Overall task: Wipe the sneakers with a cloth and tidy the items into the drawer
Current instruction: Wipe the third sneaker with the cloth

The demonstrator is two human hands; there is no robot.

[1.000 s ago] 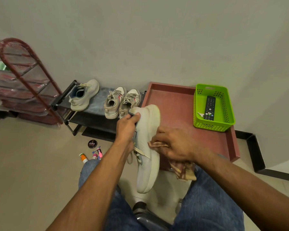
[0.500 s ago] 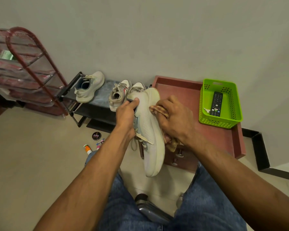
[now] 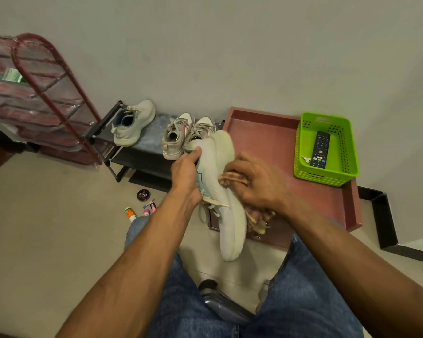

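Observation:
My left hand [image 3: 185, 175] grips the heel of a white sneaker [image 3: 224, 203], held on its side above my knees with the toe pointing toward me. Pressed against its upper, my right hand [image 3: 257, 182] clutches a striped beige cloth [image 3: 255, 219] that hangs below the palm. A matching white sneaker [image 3: 132, 123] and a beige pair [image 3: 181, 135] rest on the low black shoe rack [image 3: 144, 154]. Behind the held shoe stands the reddish drawer cabinet [image 3: 266, 142], its drawer front mostly hidden.
A green basket [image 3: 325, 178] with a remote and keys sits on the cabinet top. On the floor lie a polish tin [image 3: 143, 194], an orange-capped bottle [image 3: 130, 214] and small pink items [image 3: 150, 208]. A red wrapped rack [image 3: 34, 101] stands at left.
My right hand with the cloth slid up along the sneaker toward the heel, then back down a little. The left hand kept its grip on the heel.

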